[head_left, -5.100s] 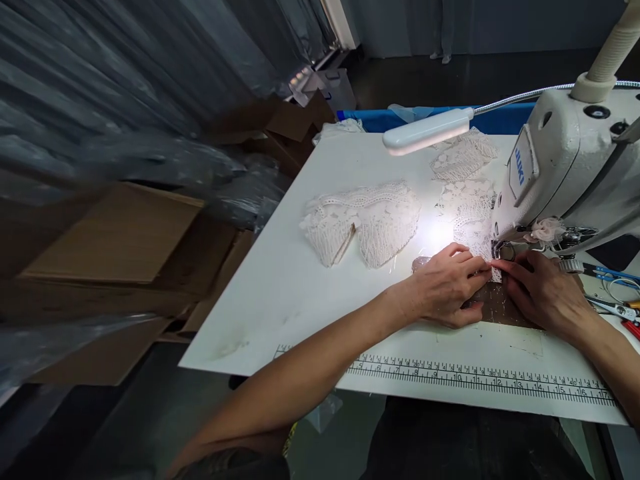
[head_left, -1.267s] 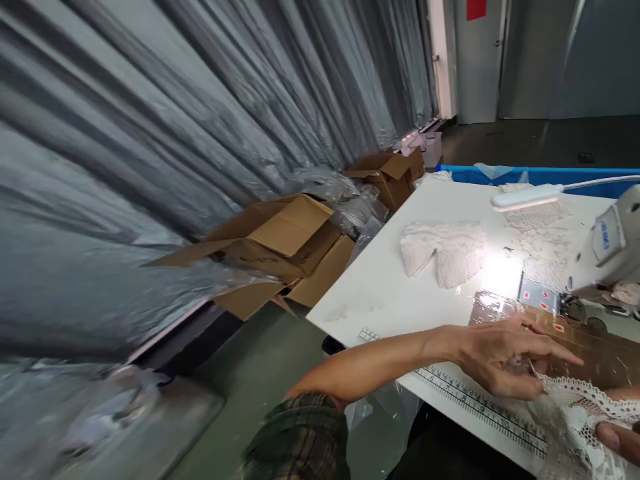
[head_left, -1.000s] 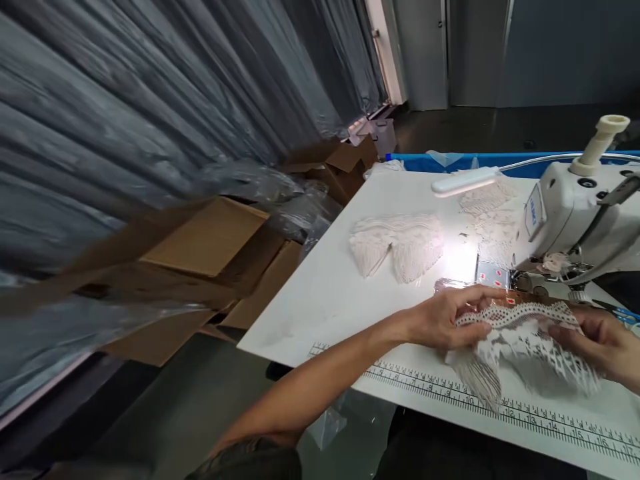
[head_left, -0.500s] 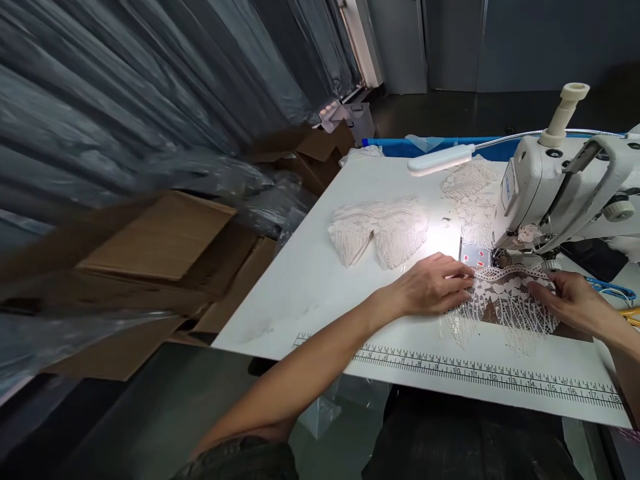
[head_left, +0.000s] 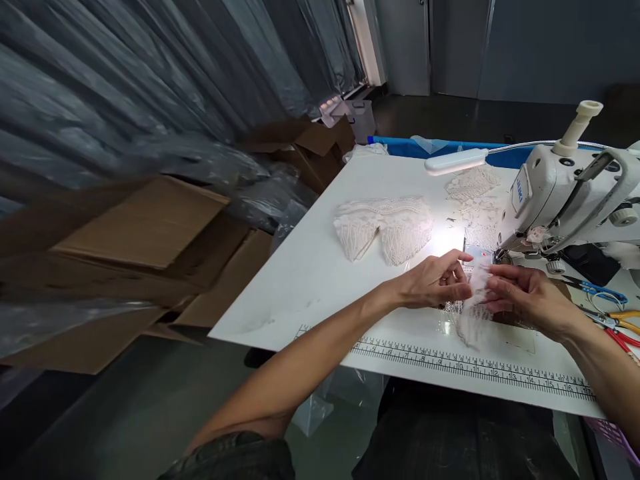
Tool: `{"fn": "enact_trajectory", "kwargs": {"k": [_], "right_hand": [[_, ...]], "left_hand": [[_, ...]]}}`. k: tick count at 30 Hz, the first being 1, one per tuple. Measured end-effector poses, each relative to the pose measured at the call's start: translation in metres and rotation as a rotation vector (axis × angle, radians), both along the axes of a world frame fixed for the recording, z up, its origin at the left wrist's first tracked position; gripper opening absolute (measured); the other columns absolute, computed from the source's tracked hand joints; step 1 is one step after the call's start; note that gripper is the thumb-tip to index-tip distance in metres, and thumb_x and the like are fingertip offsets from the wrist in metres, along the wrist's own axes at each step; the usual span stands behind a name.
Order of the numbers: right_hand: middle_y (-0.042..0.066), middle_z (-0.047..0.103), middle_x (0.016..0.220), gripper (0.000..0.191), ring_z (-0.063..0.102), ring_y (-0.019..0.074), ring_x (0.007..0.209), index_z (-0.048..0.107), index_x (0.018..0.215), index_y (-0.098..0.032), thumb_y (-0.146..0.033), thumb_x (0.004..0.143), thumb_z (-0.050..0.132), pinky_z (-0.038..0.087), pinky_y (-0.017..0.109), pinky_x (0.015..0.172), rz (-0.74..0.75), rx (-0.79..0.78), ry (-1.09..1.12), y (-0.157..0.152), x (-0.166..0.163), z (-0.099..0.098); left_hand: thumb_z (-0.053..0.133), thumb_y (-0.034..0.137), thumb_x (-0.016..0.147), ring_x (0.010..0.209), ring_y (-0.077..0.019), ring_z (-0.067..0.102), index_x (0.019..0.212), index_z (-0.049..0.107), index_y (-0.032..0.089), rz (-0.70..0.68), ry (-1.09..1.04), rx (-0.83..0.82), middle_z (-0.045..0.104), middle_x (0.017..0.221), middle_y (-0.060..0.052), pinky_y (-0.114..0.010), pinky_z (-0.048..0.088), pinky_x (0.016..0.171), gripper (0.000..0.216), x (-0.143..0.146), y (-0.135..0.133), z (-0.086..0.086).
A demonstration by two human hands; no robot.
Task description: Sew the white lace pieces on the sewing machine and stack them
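A strip of white lace (head_left: 473, 315) with a fringed edge hangs folded and slightly blurred between my hands, in front of the sewing machine (head_left: 565, 193). My right hand (head_left: 530, 300) pinches its upper part between thumb and fingers. On the other side, my left hand (head_left: 436, 281) has its index finger and thumb apart, with the thumb tip close beside the lace; whether it touches is unclear. Just behind the fingers is the needle plate area (head_left: 479, 255), partly hidden. Another lace piece (head_left: 384, 227) lies on the white table to the left.
More lace (head_left: 475, 193) lies behind the needle under the lamp (head_left: 456, 162). Blue-handled scissors (head_left: 603, 291) and pliers with yellow handles (head_left: 623, 320) are at the right. A printed ruler (head_left: 450, 365) runs along the table's front edge. Cardboard boxes (head_left: 145, 220) stand left.
The lace, spread flat at the machine before, is now gathered up and folded. My right hand has moved left toward my left hand, whose index finger and thumb have parted.
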State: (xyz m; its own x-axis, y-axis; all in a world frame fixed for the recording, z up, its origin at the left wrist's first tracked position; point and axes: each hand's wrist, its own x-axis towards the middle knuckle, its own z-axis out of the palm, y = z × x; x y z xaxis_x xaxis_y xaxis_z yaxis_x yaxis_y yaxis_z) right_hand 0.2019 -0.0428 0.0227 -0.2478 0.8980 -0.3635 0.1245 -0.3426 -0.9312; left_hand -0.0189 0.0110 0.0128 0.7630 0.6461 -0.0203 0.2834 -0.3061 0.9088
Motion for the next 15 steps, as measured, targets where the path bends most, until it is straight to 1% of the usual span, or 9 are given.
{"fn": "enact_trajectory", "kwargs": {"k": [1,3,5,7,10,12,13,15], "right_hand": [[0.010,0.073,0.095,0.061,0.071,0.0203,0.082,0.065,0.119,-0.015,-0.055,0.074,0.076,0.063,0.035,0.074,0.022,0.027,-0.034,0.001,-0.001,0.000],[0.011,0.074,0.097,0.054,0.072,0.0215,0.083,0.065,0.122,-0.016,-0.054,0.083,0.067,0.062,0.035,0.072,0.034,0.122,-0.202,0.002,0.006,-0.004],[0.009,0.074,0.091,0.044,0.072,0.0223,0.078,0.067,0.119,-0.018,-0.049,0.090,0.059,0.061,0.036,0.068,0.023,0.272,-0.460,0.001,0.019,-0.010],[0.008,0.074,0.087,0.037,0.070,0.0222,0.073,0.070,0.116,-0.019,-0.044,0.095,0.052,0.059,0.037,0.067,0.043,0.471,-0.694,-0.002,0.031,-0.016],[0.010,0.072,0.097,0.039,0.069,0.0223,0.081,0.066,0.123,-0.020,-0.037,0.100,0.042,0.058,0.038,0.074,0.151,0.828,-0.845,-0.007,0.037,-0.026],[0.012,0.067,0.102,0.041,0.065,0.0236,0.087,0.063,0.130,-0.019,-0.035,0.101,0.038,0.057,0.039,0.076,0.230,1.022,-0.937,-0.009,0.034,-0.034],[0.013,0.065,0.103,0.041,0.063,0.0244,0.088,0.062,0.131,-0.020,-0.033,0.101,0.037,0.056,0.040,0.076,0.259,1.085,-1.008,-0.009,0.031,-0.038],[0.014,0.062,0.102,0.040,0.059,0.0255,0.088,0.062,0.131,-0.021,-0.031,0.101,0.036,0.055,0.041,0.076,0.295,1.135,-1.152,-0.008,0.027,-0.042]], "left_hand": [[0.058,0.073,0.081,0.067,-0.0148,0.060,0.137,0.044,0.009,0.037,0.058,0.002,0.066,0.088,-0.006,-0.026,0.046,0.055,0.086,0.000,0.000,0.002],[0.065,0.061,0.081,0.065,-0.0147,0.057,0.138,0.043,0.007,0.115,0.170,0.062,0.062,0.079,-0.002,-0.025,0.041,0.054,0.081,0.001,0.000,0.003],[0.064,0.047,0.083,0.062,-0.0143,0.053,0.137,0.046,0.006,0.155,0.242,0.117,0.056,0.071,0.001,-0.025,0.037,0.053,0.070,0.002,0.000,0.002],[0.060,0.037,0.084,0.060,-0.0134,0.050,0.137,0.048,0.006,0.166,0.276,0.125,0.052,0.068,0.002,-0.026,0.034,0.052,0.063,0.002,0.000,0.002],[0.057,0.034,0.084,0.059,-0.0125,0.048,0.138,0.047,0.006,0.159,0.308,0.096,0.051,0.068,0.002,-0.026,0.032,0.052,0.062,0.001,0.000,0.006],[0.057,0.035,0.084,0.059,-0.0122,0.047,0.140,0.046,0.006,0.151,0.330,0.079,0.050,0.068,0.003,-0.026,0.031,0.053,0.064,0.000,0.000,0.009],[0.057,0.035,0.083,0.059,-0.0121,0.046,0.140,0.045,0.006,0.149,0.344,0.074,0.050,0.067,0.003,-0.026,0.031,0.053,0.065,0.000,0.000,0.010],[0.057,0.034,0.083,0.059,-0.0123,0.046,0.142,0.044,0.006,0.152,0.363,0.067,0.049,0.066,0.004,-0.026,0.031,0.053,0.067,0.000,0.000,0.010]]}}
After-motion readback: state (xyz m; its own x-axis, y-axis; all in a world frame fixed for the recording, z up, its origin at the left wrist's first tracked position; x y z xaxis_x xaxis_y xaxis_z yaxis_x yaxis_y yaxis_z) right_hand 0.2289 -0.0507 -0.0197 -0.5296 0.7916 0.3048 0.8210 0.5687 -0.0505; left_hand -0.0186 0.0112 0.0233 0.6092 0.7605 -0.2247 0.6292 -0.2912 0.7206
